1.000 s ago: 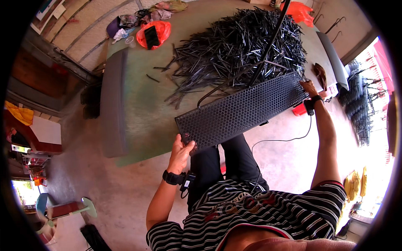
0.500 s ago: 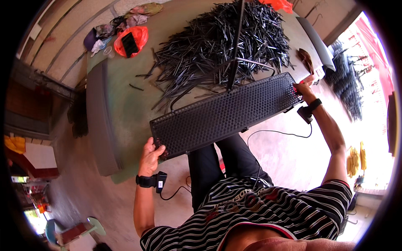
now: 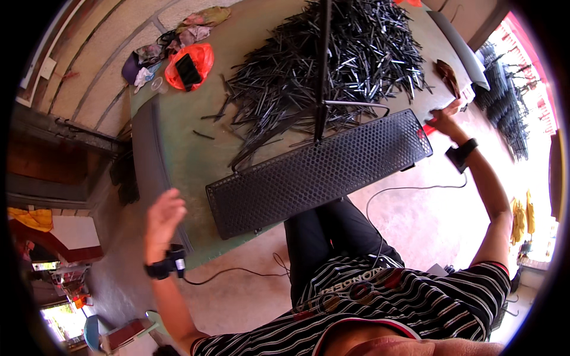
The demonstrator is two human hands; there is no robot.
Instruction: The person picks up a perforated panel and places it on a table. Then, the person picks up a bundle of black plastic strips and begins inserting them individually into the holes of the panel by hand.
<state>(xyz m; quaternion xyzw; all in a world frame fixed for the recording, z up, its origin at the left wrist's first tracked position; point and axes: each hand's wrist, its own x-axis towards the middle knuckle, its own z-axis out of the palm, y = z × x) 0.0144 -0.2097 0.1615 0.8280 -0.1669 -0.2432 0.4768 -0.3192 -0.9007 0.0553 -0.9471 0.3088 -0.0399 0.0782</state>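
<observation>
A long black perforated metal rack [image 3: 320, 175] lies tilted across the near side of the green table, with a black upright bar [image 3: 322, 71] and bent rods rising from its far edge. My left hand [image 3: 165, 216] is off the rack's left end, blurred, its fingers loosely apart and holding nothing. Beyond the rack's right end is my right hand [image 3: 448, 123], thumb and fingers apart. A small red thing [image 3: 428, 129] shows beside its thumb; its kind is unclear. A large heap of thin black strips [image 3: 332, 65] covers the table behind the rack.
On the green table [image 3: 184, 154] sit a red plastic bag [image 3: 203, 58] with a black phone [image 3: 188, 72] on it, crumpled cloths [image 3: 193, 29] and a brown object [image 3: 447, 77]. Black racks [image 3: 504, 101] are stacked at far right. A cable [image 3: 237, 270] runs from my left wrist device.
My left hand has let go of the rack's left end and moved left. My right hand has come off the right end, moving slightly right. The rack stays on the table.
</observation>
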